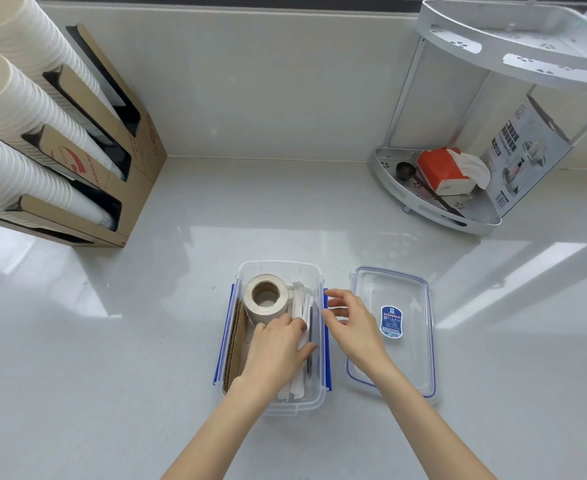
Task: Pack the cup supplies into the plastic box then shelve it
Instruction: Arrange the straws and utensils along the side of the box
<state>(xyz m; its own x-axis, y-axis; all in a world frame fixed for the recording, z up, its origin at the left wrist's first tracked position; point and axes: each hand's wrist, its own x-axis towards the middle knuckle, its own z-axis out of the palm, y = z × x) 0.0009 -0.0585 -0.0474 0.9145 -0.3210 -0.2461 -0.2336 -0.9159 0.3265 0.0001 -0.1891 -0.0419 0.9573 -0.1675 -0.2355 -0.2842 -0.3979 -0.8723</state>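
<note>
The clear plastic box (314, 271), near centre on the counter, looks light, rigid and slick; left hand (278, 344) presses flimsy paper packets (300, 303), right hand (351, 323) hovers loosely spread, so grip both long walls.

Lid (408, 368) right of box (314, 271); counter (112, 375) leftward open.

A drinks-service prep corner, likely a café or office pantry.
You stand at a glossy pale table (285, 209) against a matching wall: tall stacks of white paper cups (18, 109) lean from a cardboard dispenser box (129, 174) on your left, and a white corner rack (458, 216) holds a scoop (406, 168) and a tissue pack (441, 171).
</note>
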